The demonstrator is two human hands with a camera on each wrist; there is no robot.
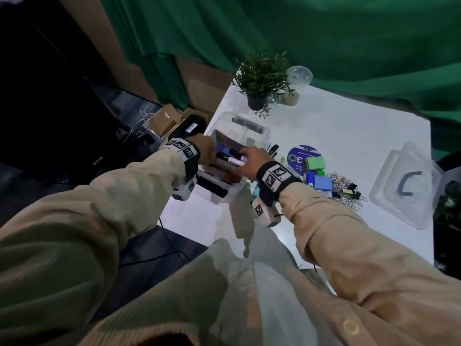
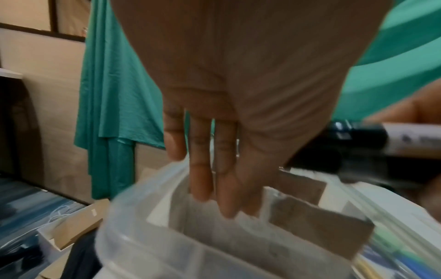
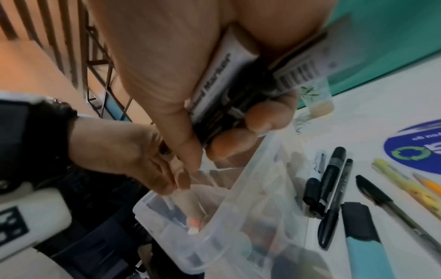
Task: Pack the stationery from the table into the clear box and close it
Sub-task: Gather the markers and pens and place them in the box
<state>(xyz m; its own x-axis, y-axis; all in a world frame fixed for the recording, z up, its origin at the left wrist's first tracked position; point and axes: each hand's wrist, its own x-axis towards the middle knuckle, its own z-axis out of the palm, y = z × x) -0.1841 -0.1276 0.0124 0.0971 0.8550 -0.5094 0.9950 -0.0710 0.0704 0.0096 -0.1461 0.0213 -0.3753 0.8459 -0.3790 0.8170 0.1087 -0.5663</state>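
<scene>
Right hand (image 3: 210, 79) grasps two markers (image 3: 241, 83) directly above the clear box (image 3: 214, 241), frame centre, long axes crosswise to it. Left hand (image 2: 214, 132), fingers straight, dips inside the box's left end.

Sleeves (image 1: 74, 233): beige ribbed corduroy, one round button at 4 o'clock. Wristbands (image 1: 277, 181): black, both wrists, each bearing white blocks printed with black square tags.
</scene>
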